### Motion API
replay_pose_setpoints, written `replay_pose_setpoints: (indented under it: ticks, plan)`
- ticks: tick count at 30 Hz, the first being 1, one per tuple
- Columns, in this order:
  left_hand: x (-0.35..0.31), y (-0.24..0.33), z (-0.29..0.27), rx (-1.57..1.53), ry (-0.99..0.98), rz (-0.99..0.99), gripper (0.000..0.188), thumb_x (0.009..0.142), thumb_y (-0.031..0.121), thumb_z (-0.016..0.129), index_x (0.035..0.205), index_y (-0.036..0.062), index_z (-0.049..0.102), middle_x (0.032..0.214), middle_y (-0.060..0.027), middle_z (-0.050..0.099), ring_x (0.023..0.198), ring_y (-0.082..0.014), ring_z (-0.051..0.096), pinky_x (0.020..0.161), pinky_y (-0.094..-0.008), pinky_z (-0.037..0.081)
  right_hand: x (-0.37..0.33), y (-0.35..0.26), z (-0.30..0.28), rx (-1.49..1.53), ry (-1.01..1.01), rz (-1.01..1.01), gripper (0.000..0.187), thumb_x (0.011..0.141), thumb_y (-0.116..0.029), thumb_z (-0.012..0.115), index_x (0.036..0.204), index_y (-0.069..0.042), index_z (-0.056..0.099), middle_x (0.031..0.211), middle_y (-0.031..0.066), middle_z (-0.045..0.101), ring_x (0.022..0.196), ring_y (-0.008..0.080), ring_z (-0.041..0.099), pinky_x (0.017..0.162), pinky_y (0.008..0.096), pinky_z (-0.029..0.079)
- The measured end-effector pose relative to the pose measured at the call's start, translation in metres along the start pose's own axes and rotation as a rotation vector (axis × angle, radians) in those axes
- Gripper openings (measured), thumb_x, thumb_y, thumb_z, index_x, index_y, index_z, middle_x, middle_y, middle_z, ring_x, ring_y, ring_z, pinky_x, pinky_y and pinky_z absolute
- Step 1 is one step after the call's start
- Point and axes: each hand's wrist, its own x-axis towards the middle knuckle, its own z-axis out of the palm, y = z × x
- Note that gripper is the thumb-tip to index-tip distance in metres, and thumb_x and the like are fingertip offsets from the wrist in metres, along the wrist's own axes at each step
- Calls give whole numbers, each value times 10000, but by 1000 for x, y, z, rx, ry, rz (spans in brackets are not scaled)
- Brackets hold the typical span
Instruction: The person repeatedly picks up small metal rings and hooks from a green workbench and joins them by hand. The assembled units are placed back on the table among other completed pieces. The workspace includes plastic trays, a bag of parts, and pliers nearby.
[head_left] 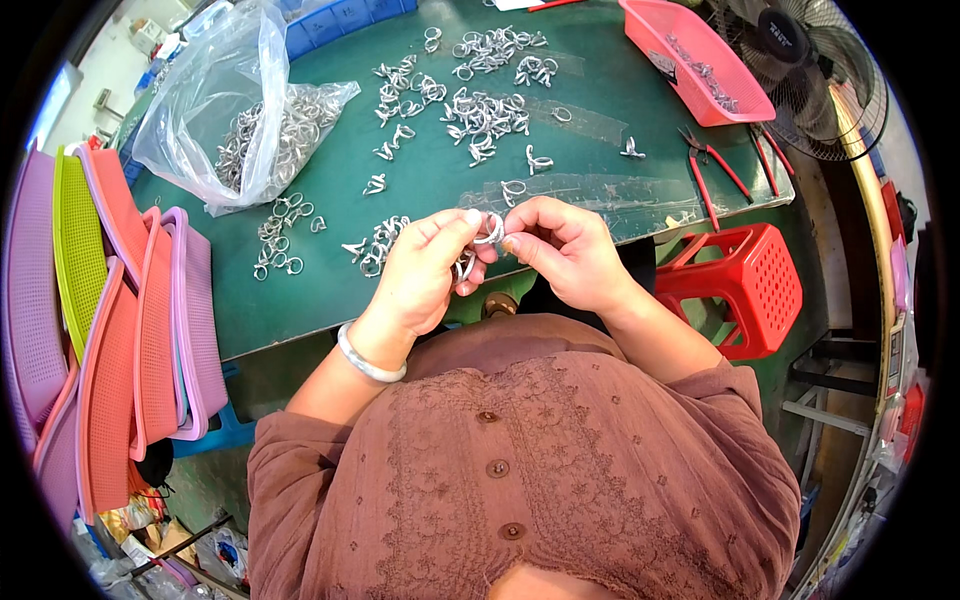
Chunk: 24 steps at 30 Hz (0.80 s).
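Item 1: metal ring [490, 229], silver-coloured, one; held between the two hands, above the near edge of the desk, in front of the wearer's body. Round loop, so no marked long axis; it sits tilted, its right side toward the right fingers. Exact facing partly hidden.

Item 2: left hand [425, 262], thumb and forefinger pinching the ring; further rings [463, 266] gathered in its curled fingers.

Item 3: right hand [575, 258], thumb and forefinger closed on the ring's right edge; fine contact too small to tell.

Step in hand, as judged: fingertip work on a single ring. The next move seems to call for a steady left pinch and small, precise right-finger motion, without spilling the spares.

Item 4: green desk [265, 325], bearing loose ring heaps [487, 115] beyond the hands and a lone ring [513, 190] just past them.

Item 5: clear plastic bag [180, 150], far left, part filled with rings.

Item 6: pink basket [740, 112], far right, small metal pieces inside; red-handled pliers [731, 175] near it.

Item 7: red stool [775, 285], right of the wearer.

Item 8: stacked baskets [115, 350], left.
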Motion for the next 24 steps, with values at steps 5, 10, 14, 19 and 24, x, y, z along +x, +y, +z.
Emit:
replay_pose_setpoints:
  ticks: [5,10,14,19,24]
  plan:
    - [-5,2,5,94,82,132,151,867,151,542,954,34,583,725,0,562,555,-47,476,476,-164,369,0,-4,-1,-108,22,-4,58,822,6,560,878,11,572,833,31,577,762,76,536,677,215,448]
    - [-2,-3,-1,149,10,172,132,849,106,560,961,40,584,732,4,568,572,-50,490,480,-170,375,1,-6,0,-173,17,-68,57,813,0,575,869,10,575,830,40,578,758,81,548,659,223,454]
    - [-2,-5,-3,159,8,144,118,860,110,550,950,41,582,738,1,567,580,-53,489,485,-175,377,2,-9,0,-189,19,-74,52,812,0,577,862,11,578,827,42,583,754,85,559,649,225,459]
    - [1,-8,-5,38,-60,121,93,884,124,520,929,53,562,749,1,567,590,-58,485,499,-181,378,2,1,0,-142,53,-100,147,784,-14,623,919,3,568,792,28,561,687,73,527,604,206,443]
    - [1,-9,-8,-213,-115,28,93,897,144,500,934,77,553,776,6,557,622,-69,486,520,-187,383,6,2,3,-192,129,-184,267,736,-26,674,976,-1,559,820,34,539,672,77,505,576,199,431]
